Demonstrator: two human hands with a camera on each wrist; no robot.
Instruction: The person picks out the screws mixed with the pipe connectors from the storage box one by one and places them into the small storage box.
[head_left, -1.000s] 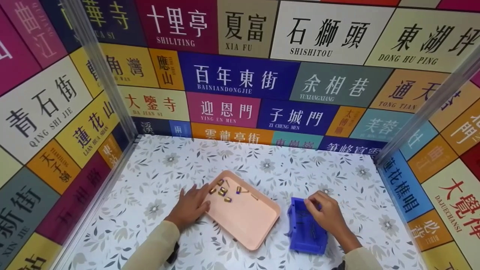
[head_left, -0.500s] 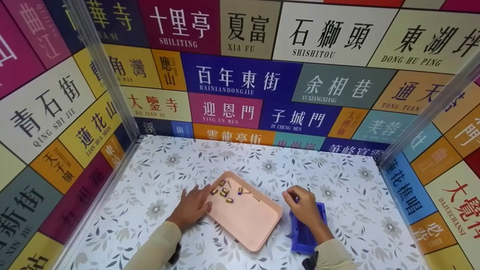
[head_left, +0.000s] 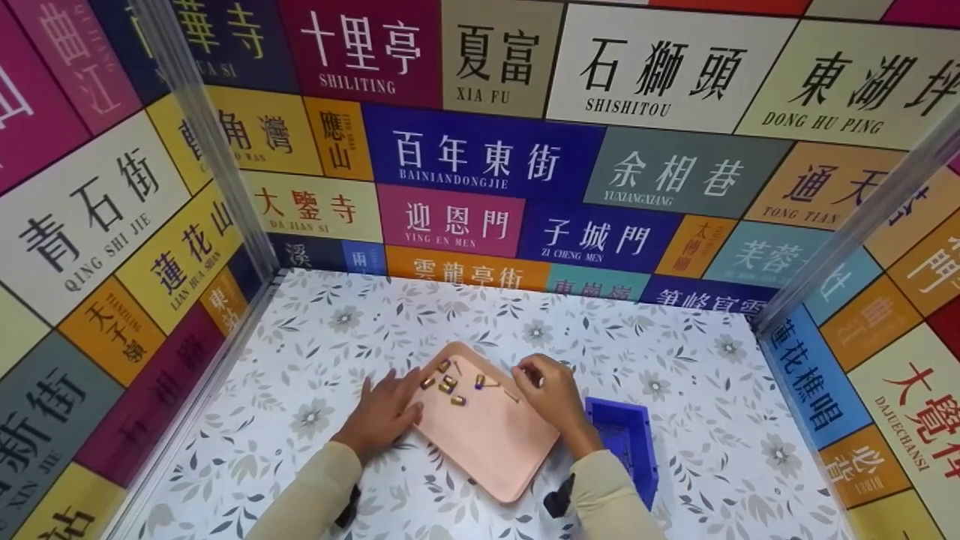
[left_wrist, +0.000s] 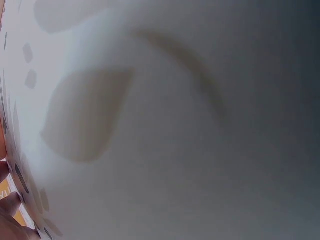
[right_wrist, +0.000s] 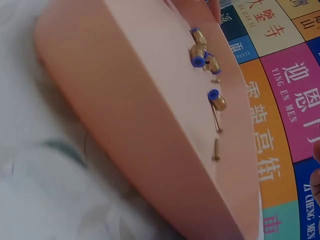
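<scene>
My left hand [head_left: 381,412] rests against the left rim of a peach tray [head_left: 487,446], fingers fairly straight and touching the edge. Several brass push-in fittings with blue collars [head_left: 448,385] lie in its far left part, with screws [head_left: 512,396] beside them. The right wrist view shows these fittings [right_wrist: 198,56] and a screw [right_wrist: 216,150] closer. Above the tray's right rim is my right hand [head_left: 551,386], fingers curled and thumb near the fingertips; whether something small is between them cannot be told. Fingers [left_wrist: 12,220] show at the left wrist view's lower left corner.
A blue bin [head_left: 646,442] stands right of the tray, partly behind my right forearm; small dark pieces lie inside it. White leaf-patterned cloth [head_left: 322,330] covers the table. Walls with coloured name panels [head_left: 480,150] enclose the back and both sides.
My right hand has moved left from over the blue bin to above the tray's right rim. The bin has shifted slightly. My left hand and the tray look almost unmoved.
</scene>
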